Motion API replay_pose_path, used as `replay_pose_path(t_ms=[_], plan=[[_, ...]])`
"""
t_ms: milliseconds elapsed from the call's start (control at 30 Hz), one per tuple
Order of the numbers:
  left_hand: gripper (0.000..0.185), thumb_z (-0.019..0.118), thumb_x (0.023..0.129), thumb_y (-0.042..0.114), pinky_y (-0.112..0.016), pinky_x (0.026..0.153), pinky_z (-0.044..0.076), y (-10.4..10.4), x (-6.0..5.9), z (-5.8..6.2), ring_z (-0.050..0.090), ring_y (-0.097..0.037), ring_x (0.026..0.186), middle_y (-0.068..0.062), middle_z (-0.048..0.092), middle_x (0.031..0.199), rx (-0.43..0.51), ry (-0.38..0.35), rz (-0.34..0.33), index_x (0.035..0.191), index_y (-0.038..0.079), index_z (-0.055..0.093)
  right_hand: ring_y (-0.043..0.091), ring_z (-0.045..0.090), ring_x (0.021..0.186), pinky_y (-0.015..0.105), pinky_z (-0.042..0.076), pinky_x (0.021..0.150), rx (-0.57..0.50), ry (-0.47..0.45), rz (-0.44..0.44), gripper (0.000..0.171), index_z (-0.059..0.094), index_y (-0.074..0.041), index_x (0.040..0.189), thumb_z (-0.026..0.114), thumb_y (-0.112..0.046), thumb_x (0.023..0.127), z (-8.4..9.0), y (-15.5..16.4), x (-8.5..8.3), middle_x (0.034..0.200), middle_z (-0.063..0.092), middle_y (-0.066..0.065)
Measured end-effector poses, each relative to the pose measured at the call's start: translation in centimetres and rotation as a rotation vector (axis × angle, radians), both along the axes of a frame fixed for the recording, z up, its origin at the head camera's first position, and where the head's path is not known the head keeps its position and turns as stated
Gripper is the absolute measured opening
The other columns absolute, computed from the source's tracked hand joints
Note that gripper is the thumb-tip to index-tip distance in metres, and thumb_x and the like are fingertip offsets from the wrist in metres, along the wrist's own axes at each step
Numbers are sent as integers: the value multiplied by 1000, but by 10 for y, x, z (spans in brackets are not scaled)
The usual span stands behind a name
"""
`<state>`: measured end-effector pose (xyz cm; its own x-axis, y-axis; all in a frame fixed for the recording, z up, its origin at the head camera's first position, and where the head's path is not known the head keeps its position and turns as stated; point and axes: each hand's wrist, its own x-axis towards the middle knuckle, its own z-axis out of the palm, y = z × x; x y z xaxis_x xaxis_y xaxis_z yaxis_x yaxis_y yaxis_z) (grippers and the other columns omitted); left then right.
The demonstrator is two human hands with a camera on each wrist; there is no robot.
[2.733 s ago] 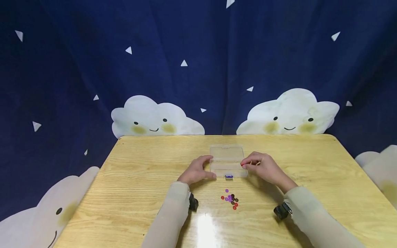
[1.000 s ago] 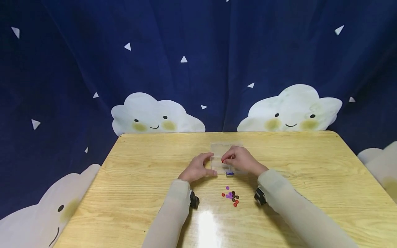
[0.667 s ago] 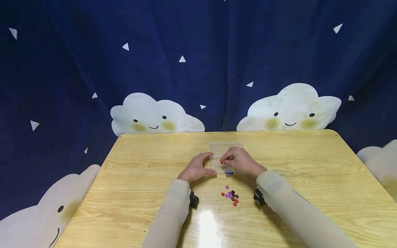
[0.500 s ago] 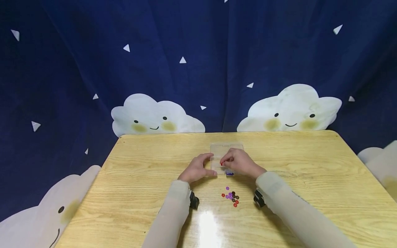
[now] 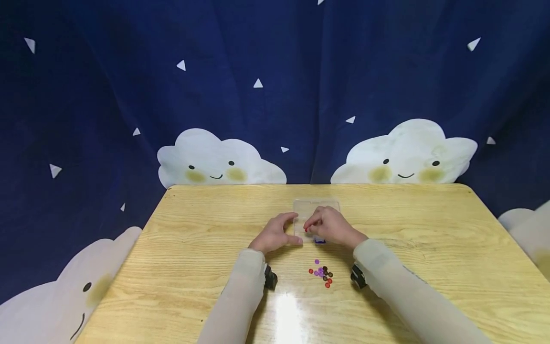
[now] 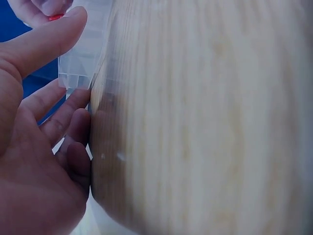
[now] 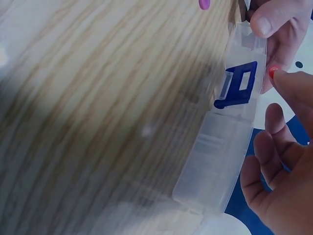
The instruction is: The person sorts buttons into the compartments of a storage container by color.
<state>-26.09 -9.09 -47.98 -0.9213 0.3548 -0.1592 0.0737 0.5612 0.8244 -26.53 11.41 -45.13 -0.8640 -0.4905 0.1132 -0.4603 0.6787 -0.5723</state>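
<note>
At the middle of the wooden table, the left hand curls its thumb and fingers round the left end of a clear plastic compartment box with a blue latch. The right hand hovers over the box, fingertips pinched together on a small red bead. A loose cluster of red, purple and brown beads lies just near of the box.

sleeves: long, pale beige | wrists: black camera units | hands: bare
</note>
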Motion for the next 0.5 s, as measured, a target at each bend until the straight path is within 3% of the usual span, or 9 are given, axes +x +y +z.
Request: replay_pose_path(t_ms=[500], plan=[[80,83,80,24,-47,114,39,-1,0,-1,44,-30,140,-9,47,153,10,-3,-7,150,18,44,9,53,77,28,45,74,2,-11,9,14,81,-11,90,69,-7,85,-2,2,-1,82,68,-3]])
